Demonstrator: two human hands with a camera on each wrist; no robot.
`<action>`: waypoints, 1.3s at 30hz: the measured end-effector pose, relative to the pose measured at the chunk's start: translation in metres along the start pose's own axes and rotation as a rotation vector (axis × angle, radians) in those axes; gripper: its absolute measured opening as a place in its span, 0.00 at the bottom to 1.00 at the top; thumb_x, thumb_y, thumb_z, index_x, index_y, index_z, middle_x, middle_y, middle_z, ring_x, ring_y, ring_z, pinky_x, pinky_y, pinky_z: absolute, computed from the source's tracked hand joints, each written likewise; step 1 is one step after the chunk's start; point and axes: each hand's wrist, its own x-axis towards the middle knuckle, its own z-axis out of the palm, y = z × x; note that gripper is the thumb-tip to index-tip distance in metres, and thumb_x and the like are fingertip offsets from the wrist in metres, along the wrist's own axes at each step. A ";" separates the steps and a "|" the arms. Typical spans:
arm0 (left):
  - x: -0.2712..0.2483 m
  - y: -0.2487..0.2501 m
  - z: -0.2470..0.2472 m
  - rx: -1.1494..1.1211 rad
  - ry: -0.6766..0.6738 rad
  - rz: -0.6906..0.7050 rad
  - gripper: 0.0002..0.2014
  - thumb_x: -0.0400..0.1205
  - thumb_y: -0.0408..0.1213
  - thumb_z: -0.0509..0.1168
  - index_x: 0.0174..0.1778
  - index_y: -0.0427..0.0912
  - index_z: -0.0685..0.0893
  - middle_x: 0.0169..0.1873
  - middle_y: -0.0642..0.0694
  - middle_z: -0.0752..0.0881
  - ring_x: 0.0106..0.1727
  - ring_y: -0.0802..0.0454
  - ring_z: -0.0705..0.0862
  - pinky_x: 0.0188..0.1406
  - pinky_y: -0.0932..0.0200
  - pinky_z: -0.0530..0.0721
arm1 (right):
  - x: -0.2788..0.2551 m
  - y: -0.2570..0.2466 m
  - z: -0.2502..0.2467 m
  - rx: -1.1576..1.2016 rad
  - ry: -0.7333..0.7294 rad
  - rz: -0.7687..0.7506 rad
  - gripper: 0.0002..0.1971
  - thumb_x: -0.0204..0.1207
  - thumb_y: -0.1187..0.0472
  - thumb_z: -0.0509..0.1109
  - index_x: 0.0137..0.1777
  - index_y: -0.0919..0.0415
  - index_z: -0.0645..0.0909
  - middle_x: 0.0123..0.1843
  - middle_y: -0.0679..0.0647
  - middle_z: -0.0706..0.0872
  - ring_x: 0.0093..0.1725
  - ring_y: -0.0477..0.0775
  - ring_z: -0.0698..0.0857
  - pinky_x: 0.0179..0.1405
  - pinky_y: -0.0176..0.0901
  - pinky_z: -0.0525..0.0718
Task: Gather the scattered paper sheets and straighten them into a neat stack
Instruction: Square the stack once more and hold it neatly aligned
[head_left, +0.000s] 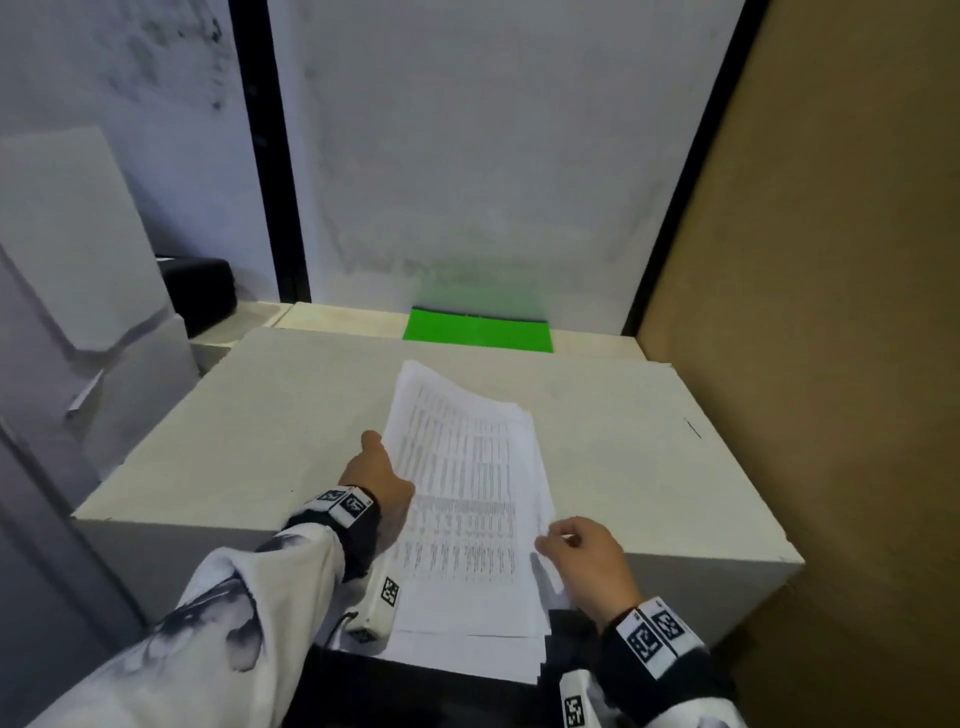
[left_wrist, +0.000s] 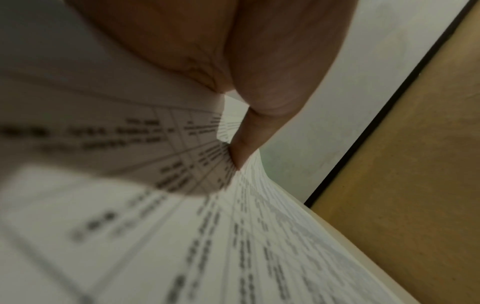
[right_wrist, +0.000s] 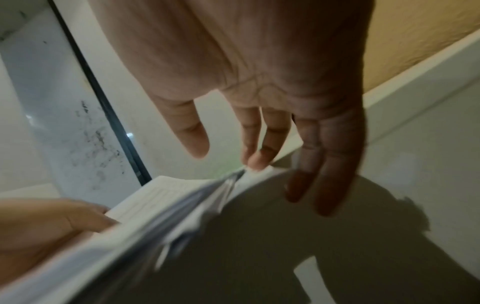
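White block table (head_left: 260, 415) fills the middle of the head view, a pale wall panel behind it, a brown board (head_left: 831, 312) down the right edge of the frame. Green sheet (head_left: 478, 331) lies flat at the table's far edge, upper centre, well apart from the hands.

Paper sheets (head_left: 467, 493), printed with table rows, sit gathered in one loose bundle at centre frame, running from mid-table toward the lower edge and overhanging the near side of the table. Edges not flush: far corners fan out, lower sheets stick out at the bottom.

Left hand (head_left: 376, 470) holds the bundle's left edge, thumb on top along the margin; fingers go under the paper and are hidden. Left wrist view: thumb (left_wrist: 259, 92) pressed onto the printed top sheet, paper bowed beneath it.

Right hand (head_left: 587, 558) at the bundle's right edge, lower centre-right. Right wrist view: fingers (right_wrist: 257, 158) mostly extended and relaxed, one or two tips touching the sheets' edge, thumb apart, no closed grip. Bundle there is blurred.

Black box (head_left: 205, 291) at left, behind the table.
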 end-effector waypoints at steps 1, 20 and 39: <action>-0.004 -0.003 0.002 -0.076 -0.001 -0.001 0.23 0.76 0.31 0.68 0.63 0.42 0.65 0.51 0.40 0.83 0.49 0.42 0.85 0.52 0.41 0.89 | -0.003 0.008 0.000 0.084 0.039 0.013 0.14 0.78 0.60 0.76 0.62 0.61 0.83 0.56 0.55 0.87 0.46 0.49 0.85 0.42 0.38 0.81; -0.062 -0.033 -0.015 -1.132 -0.389 -0.014 0.21 0.81 0.24 0.65 0.71 0.37 0.80 0.63 0.33 0.88 0.62 0.33 0.88 0.64 0.32 0.83 | -0.034 -0.041 -0.033 0.652 -0.547 -0.234 0.26 0.77 0.82 0.68 0.76 0.70 0.76 0.69 0.72 0.86 0.68 0.76 0.86 0.69 0.72 0.82; -0.025 0.109 -0.094 -0.650 0.237 0.941 0.25 0.79 0.33 0.74 0.62 0.63 0.71 0.55 0.70 0.83 0.59 0.63 0.85 0.52 0.48 0.90 | 0.034 -0.122 -0.078 0.264 0.011 -0.791 0.11 0.83 0.71 0.71 0.63 0.67 0.84 0.55 0.49 0.94 0.55 0.48 0.93 0.49 0.38 0.89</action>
